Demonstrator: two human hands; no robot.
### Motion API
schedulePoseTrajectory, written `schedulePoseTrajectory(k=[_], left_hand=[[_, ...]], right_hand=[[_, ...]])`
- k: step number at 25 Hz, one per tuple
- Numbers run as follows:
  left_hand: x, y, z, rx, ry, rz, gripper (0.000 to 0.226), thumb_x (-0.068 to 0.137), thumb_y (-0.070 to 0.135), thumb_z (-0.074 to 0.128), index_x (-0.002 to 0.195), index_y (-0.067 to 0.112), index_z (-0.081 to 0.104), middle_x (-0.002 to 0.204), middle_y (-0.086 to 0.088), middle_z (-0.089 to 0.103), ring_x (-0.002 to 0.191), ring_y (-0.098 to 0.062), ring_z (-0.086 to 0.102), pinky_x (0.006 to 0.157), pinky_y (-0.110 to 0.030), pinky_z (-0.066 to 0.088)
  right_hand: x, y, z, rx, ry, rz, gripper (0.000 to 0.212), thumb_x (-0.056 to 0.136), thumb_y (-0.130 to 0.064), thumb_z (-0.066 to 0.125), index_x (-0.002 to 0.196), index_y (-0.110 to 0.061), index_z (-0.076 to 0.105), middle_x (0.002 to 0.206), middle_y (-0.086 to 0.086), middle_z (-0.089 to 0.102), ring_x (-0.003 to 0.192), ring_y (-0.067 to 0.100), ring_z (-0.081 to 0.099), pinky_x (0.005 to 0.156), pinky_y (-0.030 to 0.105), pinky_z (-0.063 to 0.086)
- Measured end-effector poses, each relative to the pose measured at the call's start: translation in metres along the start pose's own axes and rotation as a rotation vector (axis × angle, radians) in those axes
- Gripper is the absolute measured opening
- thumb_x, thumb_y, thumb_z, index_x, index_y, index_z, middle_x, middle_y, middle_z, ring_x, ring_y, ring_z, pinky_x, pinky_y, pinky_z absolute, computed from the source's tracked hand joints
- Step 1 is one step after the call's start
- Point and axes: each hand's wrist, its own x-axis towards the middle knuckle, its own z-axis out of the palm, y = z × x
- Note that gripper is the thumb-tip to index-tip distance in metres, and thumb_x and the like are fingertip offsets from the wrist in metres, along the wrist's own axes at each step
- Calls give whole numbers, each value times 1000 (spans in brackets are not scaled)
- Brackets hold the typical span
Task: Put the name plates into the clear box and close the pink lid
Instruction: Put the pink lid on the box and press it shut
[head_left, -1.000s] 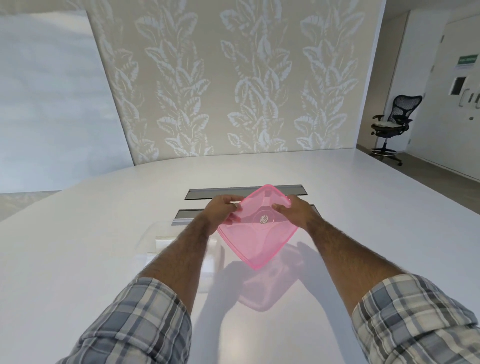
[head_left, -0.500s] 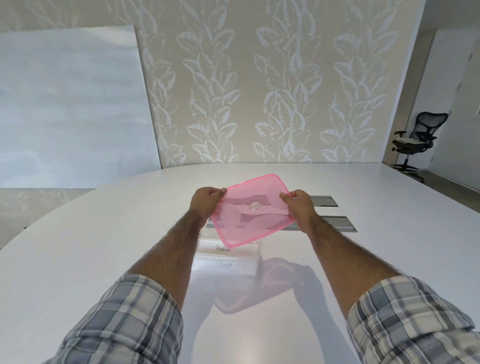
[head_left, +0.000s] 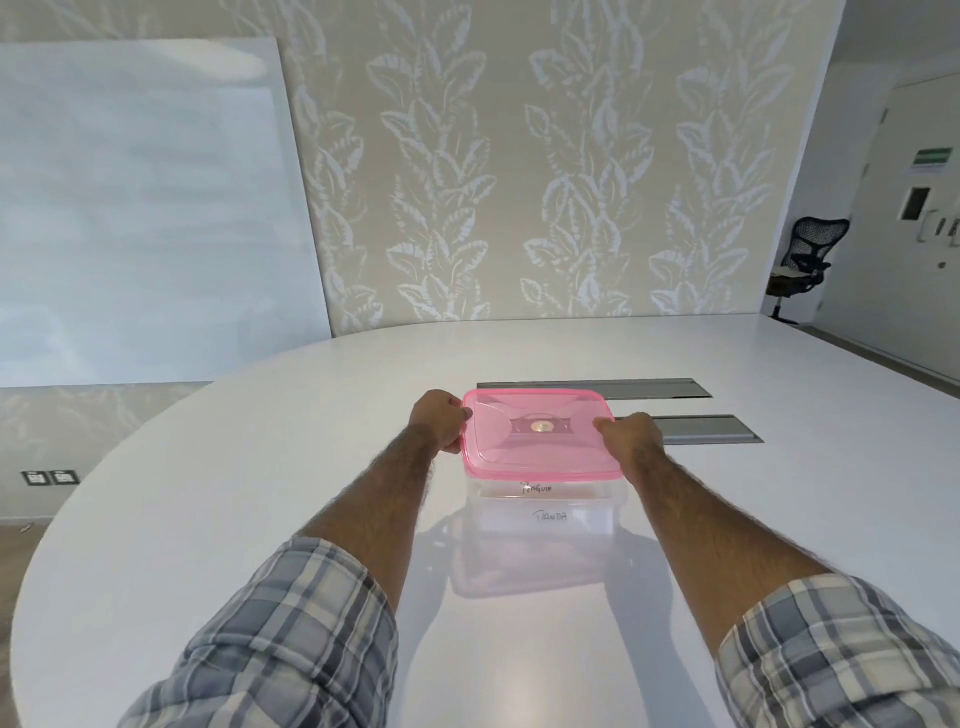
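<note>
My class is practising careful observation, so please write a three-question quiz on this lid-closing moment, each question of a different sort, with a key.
1. True or false: the translucent pink plastic lid lies over the clear plastic box.
2. Which hands grip the lid? A) left hand only B) right hand only C) both
3. Fill in: the lower white name plate inside the box reads ____.

Key: 1 true; 2 C; 3 Panda.

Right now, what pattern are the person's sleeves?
Grey, blue and cream plaid sleeves, clearest in the head view.
</note>
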Motion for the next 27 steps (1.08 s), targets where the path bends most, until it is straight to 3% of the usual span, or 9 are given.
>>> schedulePoseTrajectory(k=[7,14,19,22,27], left_hand=[[-6,-20,10,133,-59,-13,3,96,9,58,94,6,58,83,-17,64,65,-33,65,67,-46,62],[-6,-23,26,238,-75,-10,5,97,11,55,91,11,54,86,-18,65,69,-36,68,77,-48,61],[-4,-24,32,290,-67,-16,8,95,10,52,89,9,56,98,-28,71,77,-40,72,81,-47,60],[0,-26,33,322,-69,-27,11,96,11,52,99,4,60,99,-27,72,82,-40,73,81,-46,60],[10,-24,36,379,-74,-23,24,94,11,50,100,-7,66,87,-25,71,67,-32,66,78,-43,60]], right_hand=[[-21,5,2,-264,-87,-1,48,88,-43,62,120,-6,63,123,14,66,111,32,63,94,38,51],[-19,11,-9,-340,-131,-9,50,89,-42,62,121,-4,62,125,14,65,109,34,64,92,41,54],[-13,11,-10,-333,-147,-31,43,88,-39,64,112,-4,64,117,14,68,102,35,66,88,43,56],[-11,10,-7,-347,-149,-40,41,88,-37,63,113,-4,64,116,13,68,100,33,66,86,38,55],[1,9,-2,-351,-163,-27,34,89,-31,61,108,-3,65,111,15,69,97,35,67,86,45,58]])
